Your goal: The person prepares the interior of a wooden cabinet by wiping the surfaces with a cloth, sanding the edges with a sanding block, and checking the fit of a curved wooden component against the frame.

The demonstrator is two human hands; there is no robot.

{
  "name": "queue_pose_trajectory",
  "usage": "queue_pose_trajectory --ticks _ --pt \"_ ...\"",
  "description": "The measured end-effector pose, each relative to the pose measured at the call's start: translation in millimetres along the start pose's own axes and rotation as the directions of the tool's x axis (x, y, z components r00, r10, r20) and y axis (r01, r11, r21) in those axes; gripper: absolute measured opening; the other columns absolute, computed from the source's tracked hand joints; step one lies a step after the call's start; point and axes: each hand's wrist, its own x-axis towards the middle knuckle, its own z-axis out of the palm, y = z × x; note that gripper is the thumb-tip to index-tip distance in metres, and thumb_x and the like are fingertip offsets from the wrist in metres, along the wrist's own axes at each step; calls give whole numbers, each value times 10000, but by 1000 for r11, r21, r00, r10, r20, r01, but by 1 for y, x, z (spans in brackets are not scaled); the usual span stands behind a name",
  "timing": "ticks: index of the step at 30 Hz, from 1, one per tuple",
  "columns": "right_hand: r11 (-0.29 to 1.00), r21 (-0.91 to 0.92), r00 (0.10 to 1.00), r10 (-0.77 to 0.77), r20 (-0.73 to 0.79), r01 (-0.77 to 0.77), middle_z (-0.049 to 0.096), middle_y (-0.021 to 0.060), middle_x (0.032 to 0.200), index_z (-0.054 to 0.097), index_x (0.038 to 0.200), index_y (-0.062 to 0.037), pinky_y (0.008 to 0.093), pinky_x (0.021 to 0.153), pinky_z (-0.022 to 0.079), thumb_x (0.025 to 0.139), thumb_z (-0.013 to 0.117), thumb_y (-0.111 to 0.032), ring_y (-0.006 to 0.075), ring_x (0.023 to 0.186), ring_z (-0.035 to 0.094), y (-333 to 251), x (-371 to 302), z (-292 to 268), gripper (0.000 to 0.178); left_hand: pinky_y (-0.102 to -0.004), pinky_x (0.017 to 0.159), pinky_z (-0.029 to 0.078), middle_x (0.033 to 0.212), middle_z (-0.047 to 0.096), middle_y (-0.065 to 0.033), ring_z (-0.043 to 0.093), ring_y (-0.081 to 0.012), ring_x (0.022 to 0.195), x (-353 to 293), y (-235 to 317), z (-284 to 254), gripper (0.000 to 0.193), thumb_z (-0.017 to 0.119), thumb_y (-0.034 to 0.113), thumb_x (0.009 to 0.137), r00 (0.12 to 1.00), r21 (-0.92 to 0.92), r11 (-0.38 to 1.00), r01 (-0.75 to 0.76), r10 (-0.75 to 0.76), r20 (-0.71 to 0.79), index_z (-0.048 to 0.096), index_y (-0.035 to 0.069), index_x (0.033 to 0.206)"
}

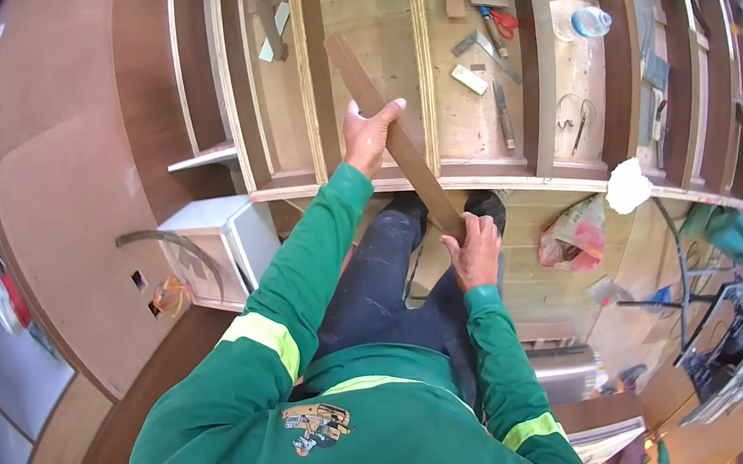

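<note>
A long, flat strip of brown wood (415, 166) lies slantwise across the near edge of a wooden frame, in both my hands. My left hand (367, 138) grips it near its middle, with the thumb along the top. My right hand (474, 250) is closed round its lower end, above my thighs. Under the strip's far end runs the compartmented frame (330, 189), with brown and pale plywood dividers. In a compartment past my hands lie a try square (487, 52), a small white block (469, 80), a chisel-like tool (504, 117) and a red-handled tool (504, 24).
A clear plastic bottle (590, 22) stands in a compartment to the right. White crumpled material (629, 186) sits on the frame's edge, near a pink-and-white plastic bag (574, 241). At left is a white box (221, 243); at right, a dark machine (733, 349). Green-clothed people show at the right.
</note>
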Motion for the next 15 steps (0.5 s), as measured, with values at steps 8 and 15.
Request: queue_pose_trajectory --ticks 8,15 --pt "929 370 998 34 -53 -12 641 158 1063 692 1154 -70 491 925 493 895 748 -141 388 1055 609 14 29 51 274 -360 976 528 1251 618 -223 651 -253 1107 32 26 18 1084 869 211 804 978 233 950 -210 200 64 194 -157 1568" --pt "726 662 982 159 103 -187 742 181 1057 715 1147 -23 383 879 554 930 678 -80 318 978 724 48 74 77 227 -368 985 504 1247 639 -175 633 -236 1098 69 31 47 691 862 177 823 873 204 849 -487 465 147 474 -88 1330"
